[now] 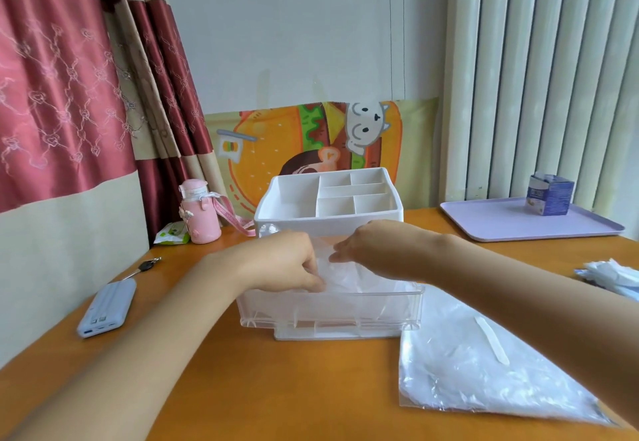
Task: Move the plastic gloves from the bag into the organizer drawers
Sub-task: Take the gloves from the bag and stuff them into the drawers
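A white organizer with divided top compartments stands mid-table. Its clear drawer is pulled out toward me. Thin translucent plastic gloves lie bunched inside the drawer. My left hand reaches into the drawer from the left, fingers curled down onto the gloves. From the right, my right hand hovers over the drawer and pinches the glove plastic at its fingertips. The clear plastic bag lies flat on the table to the right of the drawer, partly under my right forearm.
A pale blue power bank and keys lie at the left. A pink bottle stands beside the organizer. A lilac tray with a small blue box sits back right. More white plastic lies at the right edge.
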Tool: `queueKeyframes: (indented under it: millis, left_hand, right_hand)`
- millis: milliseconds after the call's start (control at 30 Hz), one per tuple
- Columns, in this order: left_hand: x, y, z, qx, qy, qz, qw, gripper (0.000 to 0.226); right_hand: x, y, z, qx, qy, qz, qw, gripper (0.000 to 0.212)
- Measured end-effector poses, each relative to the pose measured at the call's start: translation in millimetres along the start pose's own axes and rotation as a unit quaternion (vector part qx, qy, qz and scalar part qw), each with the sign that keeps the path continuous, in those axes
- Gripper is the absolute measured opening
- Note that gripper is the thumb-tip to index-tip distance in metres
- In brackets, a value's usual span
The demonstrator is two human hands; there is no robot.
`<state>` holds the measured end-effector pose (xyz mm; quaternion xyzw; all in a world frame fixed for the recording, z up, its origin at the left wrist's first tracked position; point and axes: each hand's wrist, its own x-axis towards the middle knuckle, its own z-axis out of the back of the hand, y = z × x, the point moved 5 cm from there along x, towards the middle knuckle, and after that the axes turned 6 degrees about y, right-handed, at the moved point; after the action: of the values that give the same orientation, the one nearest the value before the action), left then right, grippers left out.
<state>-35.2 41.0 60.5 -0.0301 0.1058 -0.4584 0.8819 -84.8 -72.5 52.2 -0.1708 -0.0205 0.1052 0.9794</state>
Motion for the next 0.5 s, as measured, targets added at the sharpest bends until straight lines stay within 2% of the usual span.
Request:
queueKeyframes:
  millis: [33,100,167,233,333,400,467,500]
  left_hand:
    - [-1,-1,2,-0.01,0.0,0.002,1.0,0.049]
    - [-6,-2,5,-0.033,-0.014,-0.012,0.999,0.032]
    - [-12,-4,9,-0.046,-0.05,-0.029,0.997,0.01]
    - [-16,-6,15,-0.036,-0.097,-0.037,0.994,0.005]
    - [-23,-5,25,0.004,-0.162,-0.041,0.986,0.019]
    - [-35,-4,32,0.011,-0.239,-0.063,0.969,0.025]
    - [-54,-7,34,0.012,-0.332,-0.113,0.936,0.028]
    - [-65,-11,32,0.025,-0.364,-0.143,0.92,0.029]
  right_hand:
    - [0,2,0,-0.017,-0.001,0.001,1.0,0.049]
    - [-5,1,5,-0.061,-0.043,0.006,0.997,0.04]
    - [-15,0,16,-0.103,-0.143,0.03,0.984,0.027]
    - [-28,-6,25,-0.083,-0.244,0.037,0.965,0.019]
    - [-35,-16,30,0.062,-0.335,-0.006,0.94,0.028]
    - [-39,-21,35,0.182,-0.39,-0.057,0.901,0.026]
    - [-49,-22,42,0.274,-0.444,-0.048,0.852,0.017]
    - [-55,-20,44,0.283,-0.462,-0.02,0.84,0.015]
